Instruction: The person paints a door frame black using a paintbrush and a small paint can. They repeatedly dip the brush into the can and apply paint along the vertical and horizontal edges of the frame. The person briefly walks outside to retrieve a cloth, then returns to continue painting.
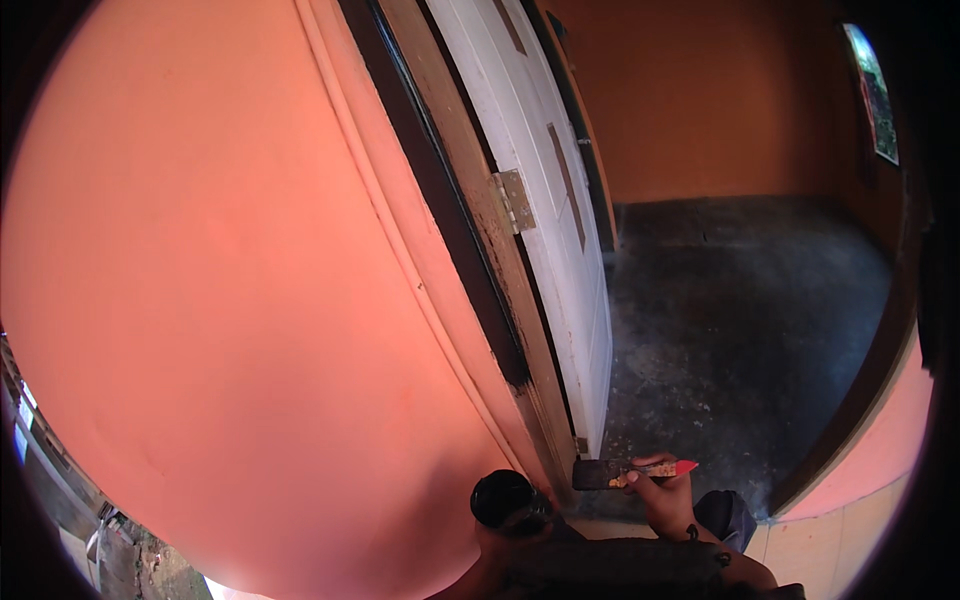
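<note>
At the bottom middle, my left hand [490, 545] is wrapped round a small dark container [500, 488] with a dark liquid inside, likely paint. My right hand [668, 502] pinches a flat paintbrush [598, 474] by its worn handle, which ends in a red tip. Its wide dark bristles point left, close to the foot of the wooden door frame [537, 425]. Glossy dark paint [470, 260] coats the frame's outer face from the top down to a ragged edge; below that, the wood is brown and bare.
A white door [545, 190] hangs on the frame by a metal hinge [515, 202]. Salmon-coloured wall [220, 270] fills the left. Beyond the doorway lie a dark, speckled floor [740, 320] and an orange wall [700, 100]. Pale tiles [815, 545] show at the lower right.
</note>
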Motion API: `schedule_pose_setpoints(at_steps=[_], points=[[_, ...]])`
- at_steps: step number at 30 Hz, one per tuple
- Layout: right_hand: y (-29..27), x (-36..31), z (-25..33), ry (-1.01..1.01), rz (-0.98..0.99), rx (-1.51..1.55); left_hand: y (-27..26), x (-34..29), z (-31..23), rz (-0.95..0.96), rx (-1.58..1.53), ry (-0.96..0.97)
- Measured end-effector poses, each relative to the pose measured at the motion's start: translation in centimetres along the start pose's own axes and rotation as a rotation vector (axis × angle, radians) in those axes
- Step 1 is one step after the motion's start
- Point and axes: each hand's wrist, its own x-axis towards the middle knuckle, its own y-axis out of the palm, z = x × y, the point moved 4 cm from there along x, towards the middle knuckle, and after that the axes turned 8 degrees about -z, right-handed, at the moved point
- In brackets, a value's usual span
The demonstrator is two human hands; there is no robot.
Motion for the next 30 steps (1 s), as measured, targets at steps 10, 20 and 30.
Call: schedule_pose_setpoints(at_steps=[10, 20, 30], points=[[-0.1, 0.3, -0.6, 0.002, 0.008, -0.012, -0.8, 0.1, 1.1, 0.17, -0.701, -0.264], [-0.1, 0.5, -0.6, -0.001, -0.006, -0.054, 0.2, -0.4, 0.8, 0.142, -0.533, -0.1], [-0.2, 0.5, -0.6, -0.004, 0.002, -0.078, 1.3, -0.3, 0.9, 0.173, -0.794, -0.199]])
